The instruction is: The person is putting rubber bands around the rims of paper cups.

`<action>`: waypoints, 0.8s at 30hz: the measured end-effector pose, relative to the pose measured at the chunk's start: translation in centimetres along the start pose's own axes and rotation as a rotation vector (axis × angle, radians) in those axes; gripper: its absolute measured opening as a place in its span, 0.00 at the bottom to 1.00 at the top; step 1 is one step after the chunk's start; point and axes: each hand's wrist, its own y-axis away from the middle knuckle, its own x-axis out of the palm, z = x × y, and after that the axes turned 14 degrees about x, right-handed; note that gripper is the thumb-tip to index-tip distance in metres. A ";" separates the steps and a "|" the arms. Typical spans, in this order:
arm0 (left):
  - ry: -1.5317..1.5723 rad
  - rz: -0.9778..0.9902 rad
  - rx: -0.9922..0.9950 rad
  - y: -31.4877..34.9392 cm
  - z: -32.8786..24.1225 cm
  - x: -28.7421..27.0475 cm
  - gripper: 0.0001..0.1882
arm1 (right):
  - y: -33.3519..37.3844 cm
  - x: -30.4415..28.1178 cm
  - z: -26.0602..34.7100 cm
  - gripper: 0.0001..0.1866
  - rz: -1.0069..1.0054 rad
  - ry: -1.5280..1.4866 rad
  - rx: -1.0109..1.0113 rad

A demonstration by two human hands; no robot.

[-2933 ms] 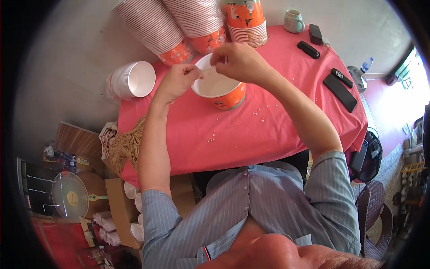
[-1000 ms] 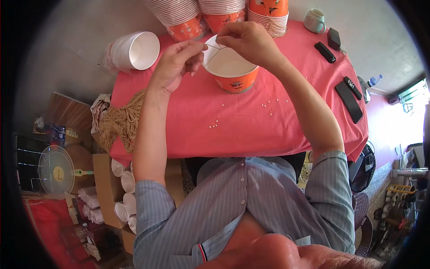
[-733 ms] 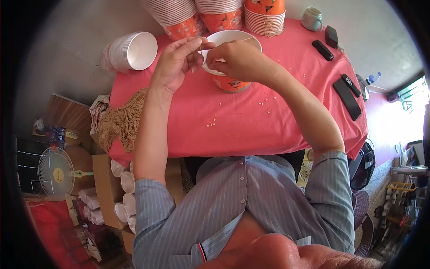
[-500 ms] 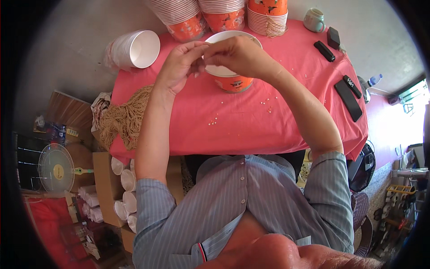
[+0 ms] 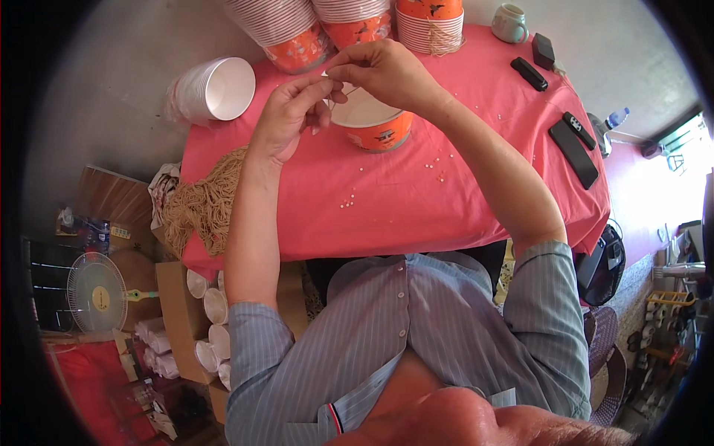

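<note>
Fingertip work on a thin cord (image 5: 351, 91), at the left side of the orange bucket (image 5: 379, 137).
The left hand (image 5: 285, 119) pinched the cord narrowly above the rim; whether the right hand (image 5: 388, 72), just beside it, gripped it too, I could not tell. Good handling probably called for a short, steady pinch and light tension, clear of the cord bundle (image 5: 202, 209) at near left.

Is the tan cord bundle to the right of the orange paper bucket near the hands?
No, the tan cord bundle lies well left of the orange paper bucket.
</note>
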 end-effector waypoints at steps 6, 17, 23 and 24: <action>0.035 -0.043 0.009 -0.2 0.2 0.0 0.13 | -0.6 -0.9 -1.4 0.12 0.094 0.218 -0.058; 0.000 -0.058 -0.007 0.3 0.1 0.0 0.15 | -0.7 -1.0 -1.6 0.09 0.113 0.160 -0.014; -0.204 -0.142 -0.040 -0.2 -1.2 1.4 0.14 | -0.5 -0.8 -2.1 0.11 -0.065 0.221 -0.110; -0.238 -0.114 -0.072 -0.4 -1.2 1.4 0.15 | -0.5 -0.7 -2.1 0.11 -0.120 0.249 -0.159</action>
